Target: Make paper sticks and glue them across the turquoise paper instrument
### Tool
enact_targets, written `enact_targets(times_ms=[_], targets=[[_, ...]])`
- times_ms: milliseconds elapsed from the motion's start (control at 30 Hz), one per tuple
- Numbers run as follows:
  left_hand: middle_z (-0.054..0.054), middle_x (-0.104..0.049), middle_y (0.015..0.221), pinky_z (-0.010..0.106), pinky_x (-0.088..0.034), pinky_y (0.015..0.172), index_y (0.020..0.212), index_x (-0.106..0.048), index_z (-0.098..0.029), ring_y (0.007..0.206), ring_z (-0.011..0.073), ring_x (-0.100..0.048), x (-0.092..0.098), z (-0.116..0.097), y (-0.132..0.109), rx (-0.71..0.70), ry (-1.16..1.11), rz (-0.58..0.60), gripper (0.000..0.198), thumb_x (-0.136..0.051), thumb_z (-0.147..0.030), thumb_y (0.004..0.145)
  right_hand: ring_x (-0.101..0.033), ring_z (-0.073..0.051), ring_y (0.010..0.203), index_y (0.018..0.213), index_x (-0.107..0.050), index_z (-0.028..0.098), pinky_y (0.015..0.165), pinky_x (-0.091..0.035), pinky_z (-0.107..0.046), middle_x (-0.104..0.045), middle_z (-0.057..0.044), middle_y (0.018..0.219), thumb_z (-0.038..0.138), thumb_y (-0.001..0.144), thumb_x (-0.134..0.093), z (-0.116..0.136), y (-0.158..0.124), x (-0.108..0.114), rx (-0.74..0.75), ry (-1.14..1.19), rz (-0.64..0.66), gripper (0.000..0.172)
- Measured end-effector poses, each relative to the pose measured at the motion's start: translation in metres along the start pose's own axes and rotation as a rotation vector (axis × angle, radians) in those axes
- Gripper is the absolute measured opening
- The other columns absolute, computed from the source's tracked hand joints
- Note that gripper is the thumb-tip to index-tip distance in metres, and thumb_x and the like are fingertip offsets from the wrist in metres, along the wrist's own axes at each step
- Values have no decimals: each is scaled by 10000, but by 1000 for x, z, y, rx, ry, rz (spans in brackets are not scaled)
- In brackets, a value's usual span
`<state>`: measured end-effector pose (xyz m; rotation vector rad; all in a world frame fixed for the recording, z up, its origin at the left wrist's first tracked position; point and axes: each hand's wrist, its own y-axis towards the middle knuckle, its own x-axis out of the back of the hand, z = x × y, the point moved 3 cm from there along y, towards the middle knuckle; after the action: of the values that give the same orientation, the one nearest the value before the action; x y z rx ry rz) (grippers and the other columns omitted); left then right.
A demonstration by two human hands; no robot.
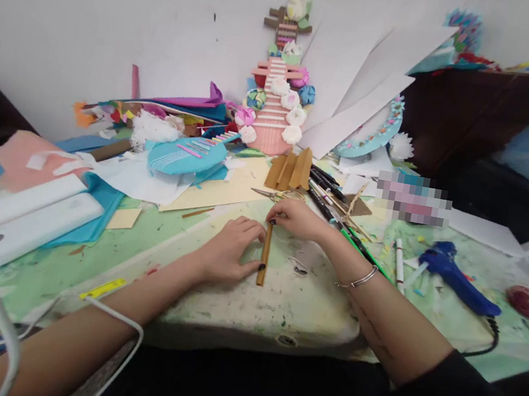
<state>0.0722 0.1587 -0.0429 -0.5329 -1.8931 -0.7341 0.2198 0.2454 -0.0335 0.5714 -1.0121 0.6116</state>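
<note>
A narrow brown folded paper strip (264, 259) lies upright-to-me on the stained white work board (277, 301). My left hand (230, 250) rests flat against the strip's left side, thumb pressing near its lower end, fingers closed together on it. My right hand (294, 218) pinches the strip's far end with curled fingers. A silver bangle (357, 280) sits on my right wrist.
Scissors (275, 194), folded brown paper pieces (292, 170) and several pens (329, 192) lie just beyond my hands. A blue glue gun (454, 278) is at right, white power banks (27, 219) at left, a pink paper craft with flowers (274, 105) against the wall.
</note>
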Motion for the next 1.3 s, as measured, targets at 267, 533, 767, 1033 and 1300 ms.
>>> enact_targets(times_ms=[267, 533, 767, 1033, 1300], targets=[[84, -558, 1033, 409, -371, 864, 869, -502, -195, 997, 266, -466, 0, -1, 5, -22, -38, 4, 238, -621, -308, 698, -573, -133, 755, 835, -674, 125, 680, -426, -240, -668, -48, 824, 44, 747, -557, -12, 2, -4, 70, 175, 47, 167], [76, -566, 1028, 396, -367, 884, 849, -505, -189, 976, 246, -476, -1, 1, 6, -44, -108, 3, 224, -631, -283, 690, -520, -106, 621, 720, -655, 117, 585, -385, -212, -624, -12, 678, 41, 691, -567, -19, 9, -5, 53, 156, 126, 120], [76, -611, 1014, 366, -400, 842, 967, -556, -178, 946, 229, -515, 2, 4, 9, 64, -287, -44, 346, -670, -312, 670, -543, -129, 630, 650, -669, 117, 589, -382, -227, -647, -36, 666, 4, 599, -559, -18, -1, 9, -17, 92, 34, 167], [66, -703, 809, 269, -430, 658, 871, -699, -114, 703, 155, -597, -5, 28, 10, 380, -844, -15, 305, -652, -375, 719, -545, -124, 585, 623, -651, 134, 548, -366, -228, -636, -14, 609, 28, 599, -550, -11, -14, 16, -138, 176, -177, 148], [83, -713, 740, 239, -407, 569, 900, -697, -103, 606, 132, -588, 4, 30, 7, 524, -1067, -2, 352, -719, -355, 656, -513, -116, 639, 660, -631, 145, 600, -390, -249, -598, -26, 735, 92, 672, -587, -2, -17, 18, -37, 239, -402, 70]])
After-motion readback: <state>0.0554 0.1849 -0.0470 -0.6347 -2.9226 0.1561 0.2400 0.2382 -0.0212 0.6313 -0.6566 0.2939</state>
